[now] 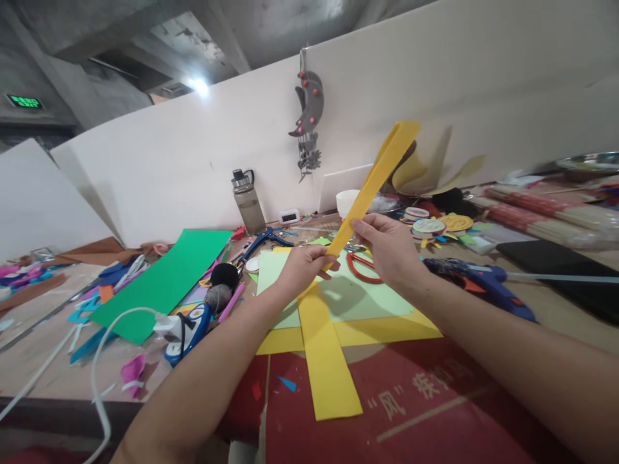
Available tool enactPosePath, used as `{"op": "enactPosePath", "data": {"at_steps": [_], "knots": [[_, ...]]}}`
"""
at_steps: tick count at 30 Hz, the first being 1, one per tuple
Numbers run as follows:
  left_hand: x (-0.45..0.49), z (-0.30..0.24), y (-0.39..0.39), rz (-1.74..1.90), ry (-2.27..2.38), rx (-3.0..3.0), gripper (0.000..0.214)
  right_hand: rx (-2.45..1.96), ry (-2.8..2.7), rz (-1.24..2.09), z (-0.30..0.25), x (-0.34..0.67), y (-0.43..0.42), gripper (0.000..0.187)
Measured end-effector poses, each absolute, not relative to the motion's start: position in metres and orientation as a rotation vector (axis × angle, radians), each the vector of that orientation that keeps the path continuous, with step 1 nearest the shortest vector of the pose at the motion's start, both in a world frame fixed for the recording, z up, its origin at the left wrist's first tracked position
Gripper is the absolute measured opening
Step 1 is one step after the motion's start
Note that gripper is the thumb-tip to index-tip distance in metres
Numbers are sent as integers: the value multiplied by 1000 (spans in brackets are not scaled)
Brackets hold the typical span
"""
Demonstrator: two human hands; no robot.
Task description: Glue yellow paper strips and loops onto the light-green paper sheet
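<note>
We hold a folded yellow strip (382, 174) in front of us, slanting up toward one o'clock. The fingers of our left hand (307, 267) pinch its lower end; those of our right hand (389, 248) grip it a little higher, thumb flat on its face. Below, toward six o'clock, a flat yellow length (331, 374) lies across the pale green sheet (372, 303) and a red board (300, 432); whether it joins the piece in our hands, we cannot tell.

The board carries pale printed characters (418, 390) between four and five o'clock: “风” in quotation marks, then 疾, with the rest too blurred to read. At ten o'clock, a lit green sign (25, 102) reads EXIT, its upper line unclear. The small white device (289, 216) by the bottle (249, 203) has a dark display we cannot read.

A red looped handle (365, 267) lies between our hands. On the tabletop (29, 374), a green sheet (164, 283) spreads between eight and nine o'clock, and a blue glue gun (498, 290) rests between three and four.
</note>
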State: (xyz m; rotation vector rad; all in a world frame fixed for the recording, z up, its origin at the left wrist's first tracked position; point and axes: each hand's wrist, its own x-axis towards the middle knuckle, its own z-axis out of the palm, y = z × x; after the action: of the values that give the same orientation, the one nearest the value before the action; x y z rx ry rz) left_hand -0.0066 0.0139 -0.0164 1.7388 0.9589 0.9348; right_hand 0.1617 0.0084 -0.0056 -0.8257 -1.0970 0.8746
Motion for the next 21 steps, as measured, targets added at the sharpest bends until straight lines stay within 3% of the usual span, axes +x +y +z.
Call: {"op": "enactPosePath", "data": {"at_steps": [7,13,19,21], "knots": [[-14,-8,11,870,1050,1896,20,-834,-1193,889,1,164,5,13],[-36,6,20,954,1236,2531,15,-800,-1305,820,2,163,-5,9],[-64,-33,51,823,1265,2805,25,-686,-1992,439,-30,153,-1,5],[-68,-45,54,737,1241,2943,27,-680,-2201,334,-40,148,0,15]]}}
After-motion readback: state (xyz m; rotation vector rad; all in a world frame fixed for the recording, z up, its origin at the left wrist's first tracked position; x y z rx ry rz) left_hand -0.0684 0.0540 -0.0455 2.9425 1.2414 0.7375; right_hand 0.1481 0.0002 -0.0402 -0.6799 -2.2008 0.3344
